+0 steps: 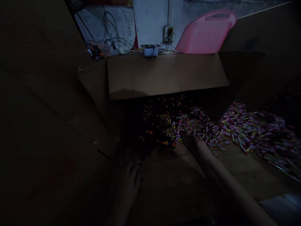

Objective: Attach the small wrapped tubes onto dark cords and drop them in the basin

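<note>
The scene is very dark. My left hand (131, 177) is low in the middle, its fingers stretched out and slightly apart, at the near edge of a pile of small black pieces with orange and yellow spots (168, 143). Further right, my right hand (196, 142) reaches to a heap of small slim pink-and-white pieces (254, 128) with yellow-green parts. Its fingers are bent down and lost in shadow, so what they hold cannot be made out. Both heaps lie on a brownish surface (169, 175).
A cardboard box (164, 75) with its flap folded down stands behind the heaps. Large cardboard panels (47, 125) rise at the left and right. Beyond are a pink plastic container with a handle (204, 36), a small blue-grey object (150, 51), cables (113, 28) and a wall socket (168, 33).
</note>
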